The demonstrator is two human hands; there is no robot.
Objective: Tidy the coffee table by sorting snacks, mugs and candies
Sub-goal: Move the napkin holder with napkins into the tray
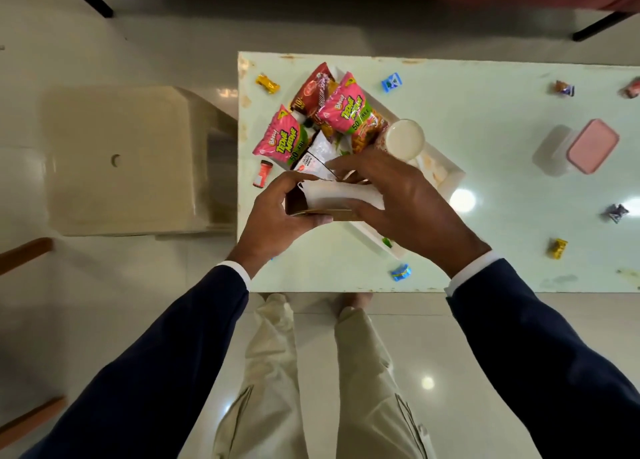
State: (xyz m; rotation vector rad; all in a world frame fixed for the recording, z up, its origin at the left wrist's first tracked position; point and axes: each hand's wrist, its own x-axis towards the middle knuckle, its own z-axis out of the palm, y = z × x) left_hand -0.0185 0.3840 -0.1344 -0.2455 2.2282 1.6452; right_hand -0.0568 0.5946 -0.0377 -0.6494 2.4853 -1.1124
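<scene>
Both hands hold a small brown box with white paper [332,199] above the white tray [446,178]. My left hand [277,212] grips its left end and underside. My right hand [391,195] curls over its right end, thumb beneath. In the tray lie two pink snack packets [282,136] [341,107], a red packet [311,88] and a white mug [404,139]. Wrapped candies lie loose on the pale table [502,237]: yellow [267,83], blue [391,82], blue [400,272], yellow [557,248], grey [615,212].
A small red jar [262,173] lies left of the tray. A pink-lidded container [585,147] stands at the right. More candies [564,88] sit at the far right edge. A beige stool [117,160] stands left of the table; a red sofa is behind.
</scene>
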